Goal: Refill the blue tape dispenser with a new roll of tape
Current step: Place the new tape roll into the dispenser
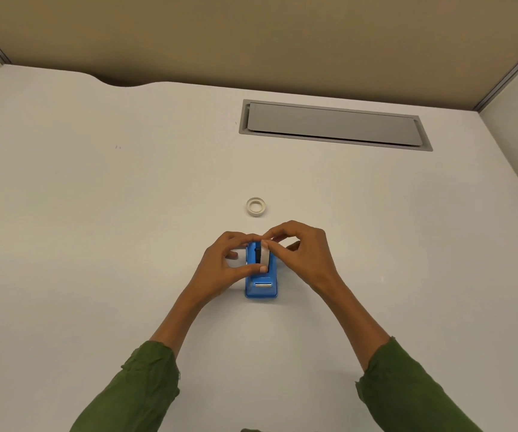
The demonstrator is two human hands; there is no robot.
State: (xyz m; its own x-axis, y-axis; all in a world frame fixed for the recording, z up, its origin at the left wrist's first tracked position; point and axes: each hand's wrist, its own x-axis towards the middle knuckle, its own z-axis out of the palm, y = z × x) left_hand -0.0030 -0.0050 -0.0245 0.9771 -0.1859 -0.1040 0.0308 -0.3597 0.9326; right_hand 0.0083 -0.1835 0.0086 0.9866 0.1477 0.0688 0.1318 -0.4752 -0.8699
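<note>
On tabletop (95,244): blue tape dispenser (261,286), left hand (229,263) steadying; your right hand (301,254) grip pinches light, stiff tape roll (264,255) by its rim.

Empty tape ring (256,207) lies on desk (95,213) behind dispenser (261,282).

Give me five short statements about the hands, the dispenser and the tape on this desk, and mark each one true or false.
1. The blue tape dispenser stands on the desk. True.
2. The right hand holds a white roll at the dispenser. True.
3. The left hand rests flat on the desk, away from the dispenser. False: it grips the dispenser's side.
4. A small tape ring lies beyond the dispenser. True.
5. The sleeves are red. False: green.
</note>
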